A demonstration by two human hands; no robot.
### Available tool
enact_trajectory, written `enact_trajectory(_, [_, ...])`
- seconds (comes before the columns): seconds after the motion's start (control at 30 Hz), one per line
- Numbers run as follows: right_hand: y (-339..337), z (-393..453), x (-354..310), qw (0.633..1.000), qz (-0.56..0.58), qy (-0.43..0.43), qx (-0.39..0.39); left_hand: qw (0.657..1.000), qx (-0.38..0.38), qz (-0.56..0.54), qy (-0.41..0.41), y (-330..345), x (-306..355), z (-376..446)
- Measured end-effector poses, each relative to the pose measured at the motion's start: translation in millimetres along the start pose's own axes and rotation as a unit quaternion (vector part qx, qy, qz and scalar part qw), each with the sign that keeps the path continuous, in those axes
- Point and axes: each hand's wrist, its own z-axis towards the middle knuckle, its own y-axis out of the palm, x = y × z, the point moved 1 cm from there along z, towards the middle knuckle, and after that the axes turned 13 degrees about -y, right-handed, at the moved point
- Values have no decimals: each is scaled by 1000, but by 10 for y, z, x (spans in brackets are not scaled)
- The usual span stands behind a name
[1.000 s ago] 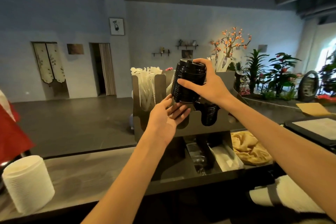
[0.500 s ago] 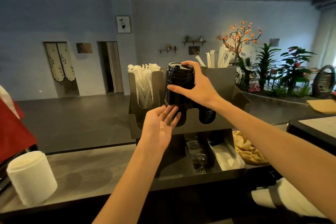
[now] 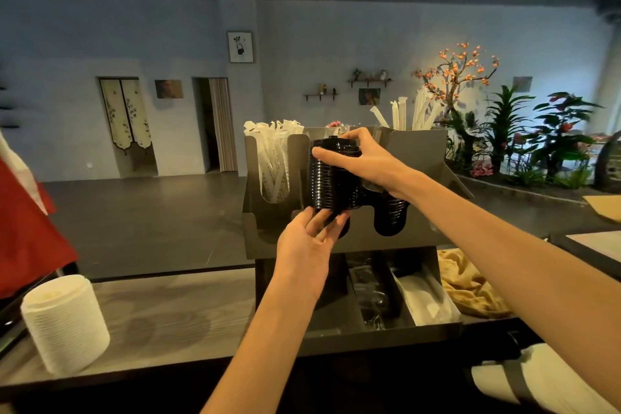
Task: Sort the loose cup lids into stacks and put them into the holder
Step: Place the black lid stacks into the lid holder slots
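A tall stack of black cup lids [image 3: 331, 185] sits partly inside the middle slot of the dark metal holder [image 3: 416, 148] on the counter. My right hand [image 3: 363, 161] grips the top of the stack from above. My left hand [image 3: 307, 245] is under it, fingers spread against its bottom edge. A second, shorter stack of black lids [image 3: 391, 217] rests in the slot to the right, partly hidden by my right wrist. A stack of white lids [image 3: 64, 323] stands on the counter at the far left.
The holder's left slot holds wrapped straws [image 3: 274, 164]; more straws [image 3: 408, 112] stick up at its back right. Below are trays with packets [image 3: 423, 296]. A yellow cloth [image 3: 470, 286] lies to the right, a red object [image 3: 27, 235] at the left edge.
Both hands have lowered the black lid stack from above the holder down into its middle slot. The left hand stayed beneath the stack.
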Motion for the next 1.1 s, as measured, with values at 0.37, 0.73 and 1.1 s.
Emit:
enact_trajectory(0.37, [-264, 44, -35, 993, -39, -19, -108, 998, -41, 42, -19, 30, 65, 33])
enact_trajectory(0.73, [-147, 271, -99, 996, -84, -31, -27, 999, -32, 12, -27, 40, 30, 114])
enact_trajectory(1.1, [-240, 358, -123, 981, -98, -76, -147, 998, -37, -43, -19, 14, 70, -11])
